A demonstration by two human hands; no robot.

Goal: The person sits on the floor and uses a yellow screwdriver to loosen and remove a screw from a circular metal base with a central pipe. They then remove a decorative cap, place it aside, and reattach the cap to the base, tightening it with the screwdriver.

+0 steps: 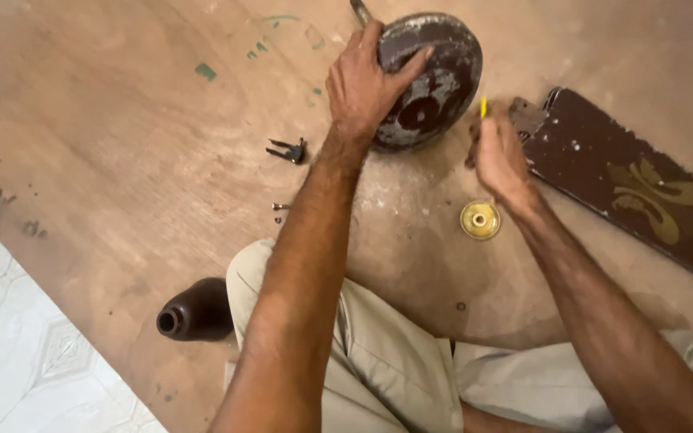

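Note:
A round dark metal fan motor housing (pixel 435 76), worn and paint-flecked, lies tilted on the brown floor. My left hand (pixel 362 84) grips its left rim, thumb across the face. To its right, my right hand (pixel 499 156) is closed around a yellow-handled tool (pixel 483 106), whose tip points toward the edge of the housing. A dark brown fan blade (pixel 635 180) with a gold pattern lies to the right, its bracket end close to my right hand.
A brass-coloured round cap (pixel 480 220) sits on the floor below my right hand. A small dark metal clip (pixel 288 150) and a screw (pixel 279 207) lie left of my left forearm. A dark canopy cup (pixel 194 313) rests by my knee. White tiles (pixel 18 361) at lower left.

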